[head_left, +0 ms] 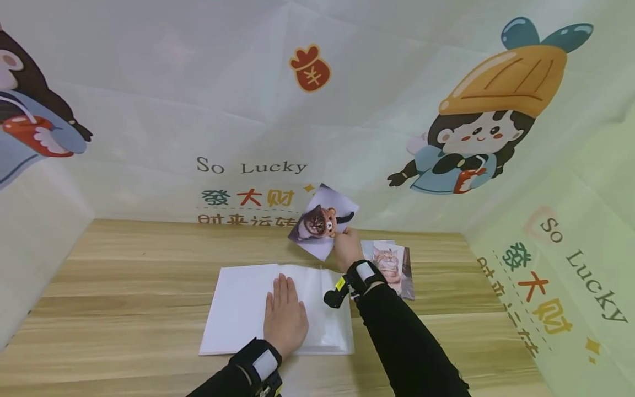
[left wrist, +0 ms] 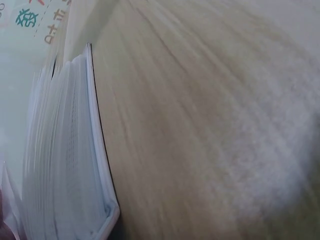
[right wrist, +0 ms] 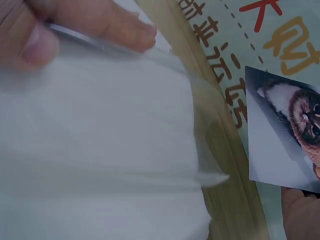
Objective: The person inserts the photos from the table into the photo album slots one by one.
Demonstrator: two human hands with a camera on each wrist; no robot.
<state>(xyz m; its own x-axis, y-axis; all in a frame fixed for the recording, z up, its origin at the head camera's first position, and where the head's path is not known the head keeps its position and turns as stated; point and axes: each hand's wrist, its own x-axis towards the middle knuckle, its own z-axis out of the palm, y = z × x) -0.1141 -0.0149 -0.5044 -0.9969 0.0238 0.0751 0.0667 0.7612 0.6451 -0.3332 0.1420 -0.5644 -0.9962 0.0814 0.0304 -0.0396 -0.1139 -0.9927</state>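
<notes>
A white photo album [head_left: 235, 309] lies spread on the table, with glossy clear sleeves [head_left: 329, 331] on its right side. My left hand [head_left: 286, 317] rests near the fold, its fingers straight and pointing away from me. Beyond the album's far right corner, my right hand [head_left: 348, 251] pinches a photo [head_left: 317, 223] of a cat with a brown bear toy, raised and tilted. The right wrist view has this cat photo [right wrist: 282, 130] at its right edge, above part of the right hand [right wrist: 300, 212]. The left wrist view shows the album's stacked page edges [left wrist: 62, 150].
Several loose photos [head_left: 389, 267], the top one of a pale cat, overlap on the wooden table [head_left: 134, 298] by my right wrist. Printed cloth walls [head_left: 238, 110] stand behind the table and at both sides. Both wrists carry black straps with small devices.
</notes>
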